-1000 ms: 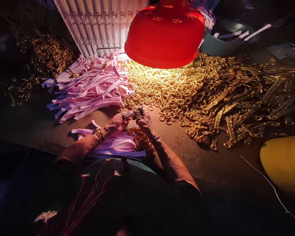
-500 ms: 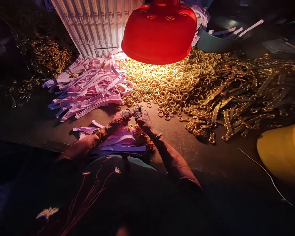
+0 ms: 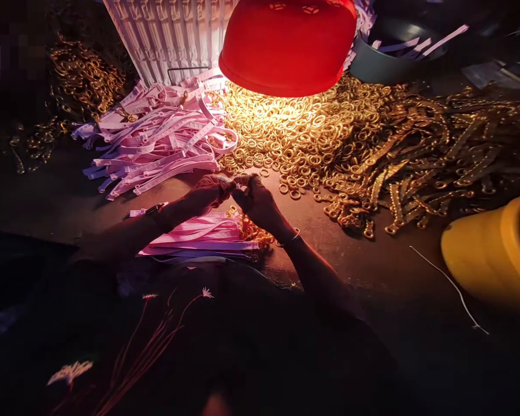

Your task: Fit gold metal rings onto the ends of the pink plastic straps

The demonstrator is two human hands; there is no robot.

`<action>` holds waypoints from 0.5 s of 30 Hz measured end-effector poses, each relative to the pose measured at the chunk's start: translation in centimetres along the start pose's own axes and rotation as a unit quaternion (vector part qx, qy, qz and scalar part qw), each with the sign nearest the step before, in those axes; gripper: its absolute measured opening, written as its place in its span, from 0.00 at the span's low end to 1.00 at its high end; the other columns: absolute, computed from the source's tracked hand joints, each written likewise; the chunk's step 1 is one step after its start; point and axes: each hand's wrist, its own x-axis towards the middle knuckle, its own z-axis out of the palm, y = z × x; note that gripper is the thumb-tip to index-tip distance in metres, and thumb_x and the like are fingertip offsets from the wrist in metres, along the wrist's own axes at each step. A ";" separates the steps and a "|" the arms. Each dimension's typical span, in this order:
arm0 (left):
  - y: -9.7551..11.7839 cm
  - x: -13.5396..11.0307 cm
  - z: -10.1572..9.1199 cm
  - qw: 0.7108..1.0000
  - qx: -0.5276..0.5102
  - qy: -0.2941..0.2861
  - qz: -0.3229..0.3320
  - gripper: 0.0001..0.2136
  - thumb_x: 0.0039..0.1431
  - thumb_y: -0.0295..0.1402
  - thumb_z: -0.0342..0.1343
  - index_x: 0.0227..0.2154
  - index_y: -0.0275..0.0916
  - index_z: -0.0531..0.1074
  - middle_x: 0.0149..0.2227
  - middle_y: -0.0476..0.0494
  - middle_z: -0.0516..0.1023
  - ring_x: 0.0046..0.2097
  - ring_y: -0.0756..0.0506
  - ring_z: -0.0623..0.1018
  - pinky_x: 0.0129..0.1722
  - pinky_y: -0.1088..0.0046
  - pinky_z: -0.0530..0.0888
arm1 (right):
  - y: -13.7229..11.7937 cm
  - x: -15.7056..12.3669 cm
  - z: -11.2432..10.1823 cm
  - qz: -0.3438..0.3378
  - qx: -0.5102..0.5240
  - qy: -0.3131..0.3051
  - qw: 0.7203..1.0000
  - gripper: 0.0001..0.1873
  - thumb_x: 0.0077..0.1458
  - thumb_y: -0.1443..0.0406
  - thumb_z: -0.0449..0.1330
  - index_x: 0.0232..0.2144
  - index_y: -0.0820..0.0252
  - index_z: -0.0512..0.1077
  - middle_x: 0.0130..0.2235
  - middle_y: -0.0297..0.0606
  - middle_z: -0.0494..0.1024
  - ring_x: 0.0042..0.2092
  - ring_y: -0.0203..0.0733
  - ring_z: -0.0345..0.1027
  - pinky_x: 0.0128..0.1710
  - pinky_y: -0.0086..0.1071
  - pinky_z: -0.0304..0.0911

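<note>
My left hand [image 3: 214, 190] and my right hand [image 3: 260, 203] meet fingertip to fingertip above the table, both closed in a pinch. Dark wraps cover some of the fingers. Whatever lies between the fingertips is too small and shaded to make out. Just below the hands is a bundle of pink straps [image 3: 199, 236], with gold rings [image 3: 255, 231] at its right end. Beyond my left hand spreads a larger heap of pink straps [image 3: 169, 136]. A broad pile of loose gold rings [image 3: 281, 130] lies beyond my right hand.
A red lamp [image 3: 288, 52] hangs low over the rings. Gold chain-like strips [image 3: 416, 156] are heaped at right, near a tipped yellow bucket [image 3: 481, 248] and a thin white cord [image 3: 450, 283]. A ribbed translucent panel [image 3: 173, 40] and a grey-green tub [image 3: 381, 63] stand behind.
My hands have shifted slightly and turned, still pinched together. More light falls on the strap bundle beneath them. The surroundings sit a little higher in view.
</note>
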 end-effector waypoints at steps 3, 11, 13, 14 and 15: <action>1.4 -2.1 0.1 0.997 0.072 -0.029 -0.005 0.13 0.53 0.29 0.66 0.18 0.33 0.70 0.15 0.51 0.61 0.17 0.57 0.55 0.18 0.78 0.48 | -1.9 -3.1 -0.1 0.005 -0.064 -0.044 0.997 0.15 0.62 0.54 0.54 0.41 0.58 0.61 0.24 0.30 0.65 0.23 0.33 0.54 0.25 0.29 0.45; -2.3 -5.8 -0.6 0.979 0.104 -0.155 -0.076 0.11 0.48 0.34 0.69 0.21 0.31 0.76 0.20 0.47 0.70 0.21 0.55 0.64 0.21 0.80 0.59 | -2.1 -9.5 2.0 0.015 -0.199 -0.053 0.978 0.16 0.63 0.52 0.52 0.36 0.59 0.61 0.23 0.37 0.67 0.21 0.36 0.53 0.24 0.33 0.38; -3.1 -6.4 -0.6 0.980 0.076 -0.166 -0.080 0.11 0.50 0.36 0.68 0.24 0.31 0.77 0.24 0.44 0.75 0.25 0.52 0.71 0.24 0.78 0.65 | -1.7 -10.1 2.5 0.031 -0.185 -0.045 0.981 0.14 0.62 0.53 0.53 0.35 0.58 0.60 0.23 0.37 0.68 0.22 0.37 0.54 0.24 0.33 0.39; -3.3 -6.7 -0.5 0.981 0.062 -0.166 -0.081 0.12 0.50 0.37 0.68 0.25 0.32 0.78 0.26 0.42 0.77 0.27 0.50 0.73 0.27 0.77 0.68 | -1.6 -10.2 2.7 0.043 -0.167 -0.041 0.984 0.13 0.62 0.54 0.53 0.35 0.57 0.59 0.24 0.37 0.69 0.23 0.37 0.55 0.24 0.33 0.41; -3.4 -7.0 -0.3 0.982 0.051 -0.160 -0.081 0.12 0.50 0.37 0.68 0.25 0.32 0.78 0.27 0.42 0.78 0.29 0.49 0.75 0.29 0.75 0.70 | -1.5 -10.2 2.9 0.061 -0.141 -0.035 0.987 0.12 0.62 0.55 0.52 0.35 0.57 0.58 0.25 0.37 0.70 0.23 0.37 0.56 0.24 0.32 0.43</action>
